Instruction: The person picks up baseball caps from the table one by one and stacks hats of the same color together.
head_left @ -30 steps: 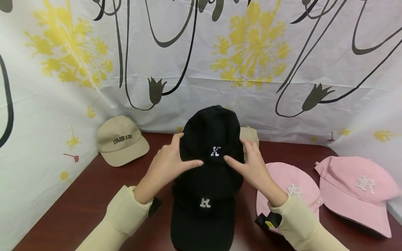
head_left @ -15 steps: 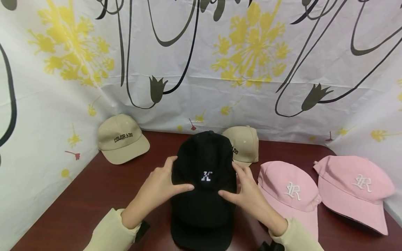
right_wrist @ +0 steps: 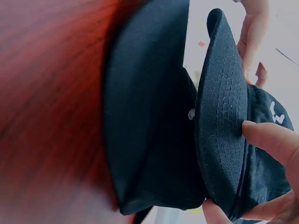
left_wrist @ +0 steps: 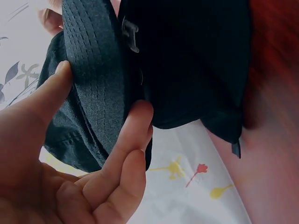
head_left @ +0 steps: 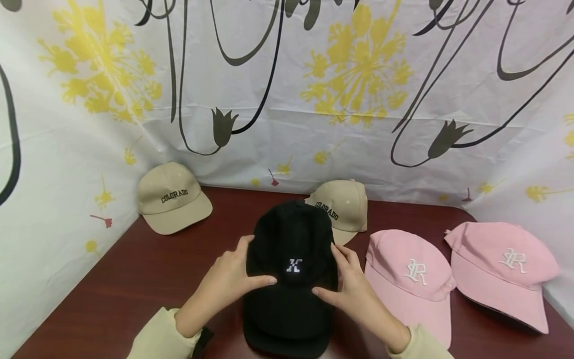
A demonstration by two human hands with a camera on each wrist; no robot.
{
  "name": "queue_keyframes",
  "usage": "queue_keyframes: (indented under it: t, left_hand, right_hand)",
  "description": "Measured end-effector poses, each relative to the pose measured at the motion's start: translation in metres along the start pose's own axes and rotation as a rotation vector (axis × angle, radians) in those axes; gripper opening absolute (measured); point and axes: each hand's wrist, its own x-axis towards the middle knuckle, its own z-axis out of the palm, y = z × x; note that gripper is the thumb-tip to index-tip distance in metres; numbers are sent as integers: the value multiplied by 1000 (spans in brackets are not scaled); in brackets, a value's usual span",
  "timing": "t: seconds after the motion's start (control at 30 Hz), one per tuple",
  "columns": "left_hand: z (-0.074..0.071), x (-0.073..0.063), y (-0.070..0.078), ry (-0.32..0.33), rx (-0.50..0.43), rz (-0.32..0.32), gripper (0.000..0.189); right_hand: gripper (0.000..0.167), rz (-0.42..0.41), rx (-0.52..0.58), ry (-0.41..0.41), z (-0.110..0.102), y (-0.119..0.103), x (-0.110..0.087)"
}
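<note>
A black baseball cap (head_left: 293, 239) with a white letter on its front is held between my two hands in the head view. My left hand (head_left: 226, 281) grips its left side, thumb on top near the brim and fingers below. On the other side my right hand (head_left: 354, 286) pinches it the same way. Directly beneath is a second black cap (head_left: 287, 346), whose brim pokes out at the front. Both wrist views show the held cap (left_wrist: 93, 74) over the lower cap (right_wrist: 145, 121), which rests on the table; a gap shows between their brims.
Two beige caps lettered COLORADO sit at the back, one cap (head_left: 175, 199) at left and the other cap (head_left: 343, 207) behind the black ones. Two pink caps, a nearer one (head_left: 408, 279) and a farther one (head_left: 502, 274), lie at right on the dark red table (head_left: 134, 284). A patterned white cloth (head_left: 278, 89) hangs behind.
Both hands have lowered the held black cap toward me onto the lower one, hiding its white letter. The beige cap behind has come into view.
</note>
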Motion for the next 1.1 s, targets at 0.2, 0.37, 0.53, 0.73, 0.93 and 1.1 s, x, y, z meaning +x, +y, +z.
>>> queue_keyframes:
  t: [0.2,0.37,0.53,0.73,0.93,1.1]
  left_hand:
    - [6,-2,-5,-24,7,5,96]
    - [10,-4,-6,-41,8,14,96]
    - [14,-5,-7,-76,9,0,99]
    - [16,-5,-9,-126,10,-25,101]
    - [18,-6,-12,-161,15,-28,101]
    - [19,-4,-13,-176,43,-22,100]
  right_hand:
    - [88,-27,-21,9,6,3,-5]
    - [89,-13,-37,5,10,5,-8]
    - [90,28,-20,-21,14,7,-12]
    - [96,92,9,-84,16,7,-15]
    - [101,146,16,-134,17,9,-16]
    - [102,159,-2,-143,18,11,-16]
